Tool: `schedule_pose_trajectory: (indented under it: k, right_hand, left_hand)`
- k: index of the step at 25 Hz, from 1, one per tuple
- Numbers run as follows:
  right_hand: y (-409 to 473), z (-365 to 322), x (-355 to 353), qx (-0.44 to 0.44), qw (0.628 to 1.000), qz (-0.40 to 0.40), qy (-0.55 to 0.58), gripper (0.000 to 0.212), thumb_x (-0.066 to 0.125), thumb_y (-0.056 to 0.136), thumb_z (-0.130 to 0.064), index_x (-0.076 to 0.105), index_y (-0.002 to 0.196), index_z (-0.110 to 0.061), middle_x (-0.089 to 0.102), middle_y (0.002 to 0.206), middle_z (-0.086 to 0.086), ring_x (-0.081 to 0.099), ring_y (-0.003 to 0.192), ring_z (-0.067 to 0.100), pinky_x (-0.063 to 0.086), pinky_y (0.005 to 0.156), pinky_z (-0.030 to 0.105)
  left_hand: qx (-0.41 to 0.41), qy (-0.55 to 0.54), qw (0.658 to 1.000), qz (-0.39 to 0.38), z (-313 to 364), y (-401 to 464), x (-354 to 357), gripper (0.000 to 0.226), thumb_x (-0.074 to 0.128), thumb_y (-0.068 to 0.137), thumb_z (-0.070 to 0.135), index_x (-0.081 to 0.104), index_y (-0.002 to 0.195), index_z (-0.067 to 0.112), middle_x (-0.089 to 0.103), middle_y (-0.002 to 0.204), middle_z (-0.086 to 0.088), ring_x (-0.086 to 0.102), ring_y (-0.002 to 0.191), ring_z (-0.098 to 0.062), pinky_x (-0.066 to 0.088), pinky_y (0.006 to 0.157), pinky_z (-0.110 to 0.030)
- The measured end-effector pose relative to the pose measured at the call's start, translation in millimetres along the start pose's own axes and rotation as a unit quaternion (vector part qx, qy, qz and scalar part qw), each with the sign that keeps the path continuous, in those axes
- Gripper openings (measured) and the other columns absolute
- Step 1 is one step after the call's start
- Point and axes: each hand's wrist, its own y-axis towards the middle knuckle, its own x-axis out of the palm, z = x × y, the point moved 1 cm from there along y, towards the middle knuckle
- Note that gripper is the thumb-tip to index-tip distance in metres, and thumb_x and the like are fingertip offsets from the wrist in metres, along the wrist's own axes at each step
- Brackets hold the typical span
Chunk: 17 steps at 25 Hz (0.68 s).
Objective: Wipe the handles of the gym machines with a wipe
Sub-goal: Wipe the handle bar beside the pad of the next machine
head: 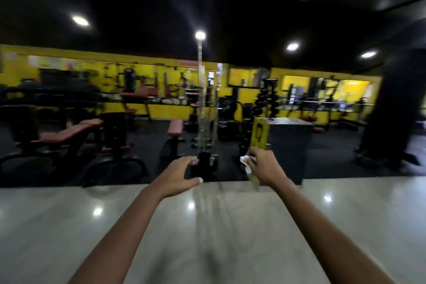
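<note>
— Where are your hands right now?

— Both arms reach forward over the pale glossy floor (pixel 207 226). Your left hand (pixel 178 176) is held out with its fingers (pixel 192 161) spread and lightly curved, thumb apart, grasping nothing. Your right hand (pixel 262 165) is just beside it, a little higher.

— And the wipe?

— The wipe (pixel 246 163) is in your right hand. Its fingers are clenched round it, and a crumpled white end sticks out on the left side of the hand.

— What is in front of you?

— A cable machine (pixel 205 122) with tall chrome rods stands straight ahead on the black mat (pixel 147 145), its dark base showing between your two hands. The picture is blurred, so you cannot tell whether your left fingers touch it or only line up with it. I cannot make out a handle on it.

— Anything near the right hand?

— A dark box (pixel 290 143) with a yellow side panel stands just behind it, at the mat's edge. Your right hand overlaps its yellow corner in the view; contact is unclear.

— And farther back?

— Red-padded benches (pixel 69 134) to the left, more machines along the yellow wall (pixel 161 108), and round lights (pixel 200 35) in the black ceiling.
</note>
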Motion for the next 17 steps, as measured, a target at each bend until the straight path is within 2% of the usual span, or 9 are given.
schedule_pose_trajectory:
  k: [3, 6, 9, 12, 17]
  right_hand:
    - [-16, 74, -52, 0.085, 0.994, 0.056, -0.036, 0.022, 0.058, 0.090, -0.020, 0.051, 0.073, -0.007, 0.064, 0.074, 0.008, 0.058, 0.071, 0.029, 0.040, 0.059, 0.036]
    - [-50, 131, -96, 0.168, 0.978, 0.100, -0.077, 0.025, 0.060, 0.089, -0.020, 0.047, 0.068, -0.017, 0.061, 0.072, 0.010, 0.056, 0.068, 0.030, 0.039, 0.057, 0.035]
    - [-97, 171, -144, 0.252, 0.947, 0.151, -0.133, 0.019, 0.061, 0.088, -0.018, 0.054, 0.072, -0.010, 0.063, 0.070, 0.015, 0.059, 0.071, 0.031, 0.042, 0.059, 0.034]
    - [-154, 188, -189, 0.342, 0.897, 0.216, -0.177, 0.017, 0.064, 0.086, -0.022, 0.057, 0.074, -0.013, 0.066, 0.070, 0.015, 0.063, 0.069, 0.030, 0.053, 0.064, 0.038]
    - [-251, 161, -248, 0.456, 0.803, 0.295, -0.247, 0.018, 0.064, 0.085, -0.021, 0.055, 0.070, -0.014, 0.066, 0.070, 0.015, 0.064, 0.069, 0.031, 0.054, 0.064, 0.040]
  left_hand:
    - [0.075, -0.035, 0.994, -0.065, 49, 59, 67, 0.072, 0.071, 0.082, 0.037, 0.038, 0.143, 0.018, 0.047, 0.139, 0.002, 0.042, 0.130, -0.011, 0.037, 0.108, -0.033]
    - [0.141, -0.057, 0.981, -0.122, 94, 102, 137, 0.072, 0.072, 0.081, 0.036, 0.040, 0.142, 0.015, 0.047, 0.140, 0.000, 0.043, 0.129, -0.014, 0.036, 0.108, -0.031]
    - [0.235, -0.073, 0.955, -0.164, 149, 135, 200, 0.070, 0.072, 0.081, 0.035, 0.042, 0.141, 0.014, 0.049, 0.137, 0.001, 0.046, 0.126, -0.013, 0.037, 0.103, -0.025]
    - [0.329, -0.104, 0.910, -0.231, 205, 152, 248, 0.070, 0.073, 0.080, 0.036, 0.044, 0.139, 0.013, 0.052, 0.136, -0.001, 0.048, 0.124, -0.012, 0.039, 0.104, -0.028]
    - [0.458, -0.160, 0.812, -0.326, 296, 126, 312, 0.069, 0.074, 0.080, 0.036, 0.044, 0.139, 0.013, 0.054, 0.134, -0.001, 0.048, 0.124, -0.014, 0.040, 0.103, -0.029]
